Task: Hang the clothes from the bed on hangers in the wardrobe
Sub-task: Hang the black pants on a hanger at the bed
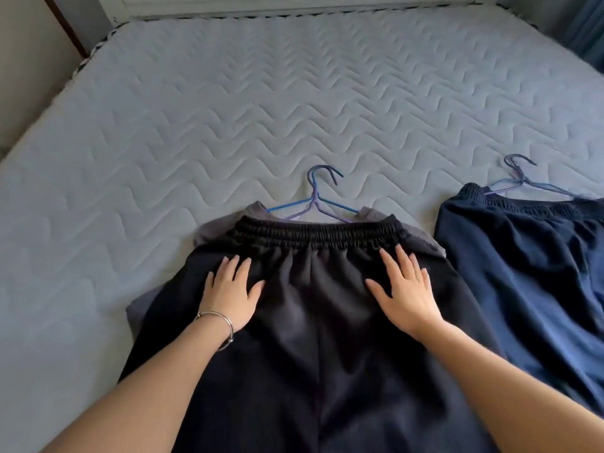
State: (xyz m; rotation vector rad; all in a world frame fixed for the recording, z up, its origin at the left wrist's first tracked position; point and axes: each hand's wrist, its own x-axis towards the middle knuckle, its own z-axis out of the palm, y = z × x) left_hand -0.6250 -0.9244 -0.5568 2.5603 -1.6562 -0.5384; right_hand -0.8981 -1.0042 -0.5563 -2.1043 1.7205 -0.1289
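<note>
Black trousers (313, 308) with an elastic waistband lie flat on the bed (228, 109), over a grey garment (206, 230) whose edges show at both sides. Blue and purple wire hangers (315, 199) stick out from under the waistband, hooks pointing away from me. My left hand (232, 292), with a thin bracelet on the wrist, lies flat on the trousers' left side, fingers spread. My right hand (405, 289) presses flat on the right side just below the waistband. Navy trousers (536, 256) lie to the right on more wire hangers (519, 181).
The quilted light mattress stretches far ahead and to the left. A white bed frame (294, 4) runs along the far edge, a wall with a dark strip (65, 27) stands at the left, and a blue curtain (588, 27) hangs at the far right.
</note>
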